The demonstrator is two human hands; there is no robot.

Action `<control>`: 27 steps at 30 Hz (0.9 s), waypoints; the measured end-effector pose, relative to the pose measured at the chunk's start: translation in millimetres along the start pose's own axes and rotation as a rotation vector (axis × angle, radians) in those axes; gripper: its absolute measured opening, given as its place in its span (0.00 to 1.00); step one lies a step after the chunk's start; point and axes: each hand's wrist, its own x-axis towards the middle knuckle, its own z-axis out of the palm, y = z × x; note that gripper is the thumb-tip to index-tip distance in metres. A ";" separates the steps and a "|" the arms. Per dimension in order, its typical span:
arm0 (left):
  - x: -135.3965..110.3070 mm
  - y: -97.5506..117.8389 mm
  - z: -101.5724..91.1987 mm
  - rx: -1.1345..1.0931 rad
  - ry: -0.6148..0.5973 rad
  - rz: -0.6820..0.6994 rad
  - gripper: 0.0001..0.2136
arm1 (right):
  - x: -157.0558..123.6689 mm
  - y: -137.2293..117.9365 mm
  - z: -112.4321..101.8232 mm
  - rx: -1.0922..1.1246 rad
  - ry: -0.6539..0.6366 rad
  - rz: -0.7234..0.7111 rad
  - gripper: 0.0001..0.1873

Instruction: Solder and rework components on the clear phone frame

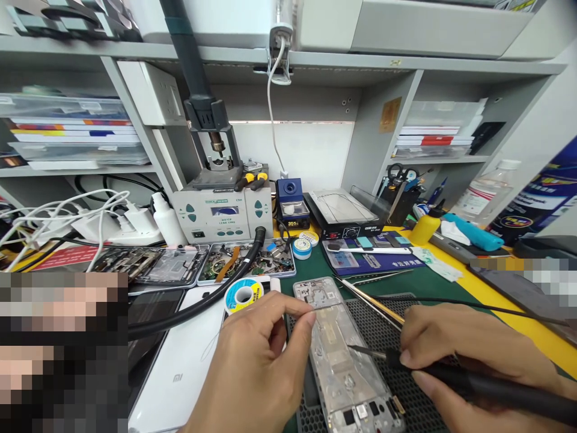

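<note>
My right hand (469, 361) grips a black-handled soldering iron (455, 380). Its fine pointed tip is over the middle of an opened phone frame (336, 361); whether it touches cannot be told. My left hand (261, 355) is at the frame's upper left edge, thumb and forefinger pinched together. What they hold, if anything, is too small to make out. A thin looped wire shows at that hand's left, below a blue and yellow wire spool (232, 288). The frame lies on a black honeycomb mat (419, 397). Gold and silver tweezers (383, 308) lie just beyond my right hand.
A white phone back (175, 361) lies at left, crossed by a thick black hose (193, 313). Behind stand a parts tray (250, 273), a hot air station (225, 210) and a heating plate (345, 210). A yellow bottle (425, 227) stands at right.
</note>
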 end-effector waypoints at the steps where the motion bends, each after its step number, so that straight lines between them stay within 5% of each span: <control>1: 0.0 1.0 0.2 -0.003 0.016 0.007 0.10 | -0.5 0.2 -2.3 -0.027 -0.004 -0.001 0.17; 27: -2.4 -13.4 3.2 0.131 -0.017 0.118 0.10 | -20.7 -6.7 5.8 -0.030 0.019 0.065 0.12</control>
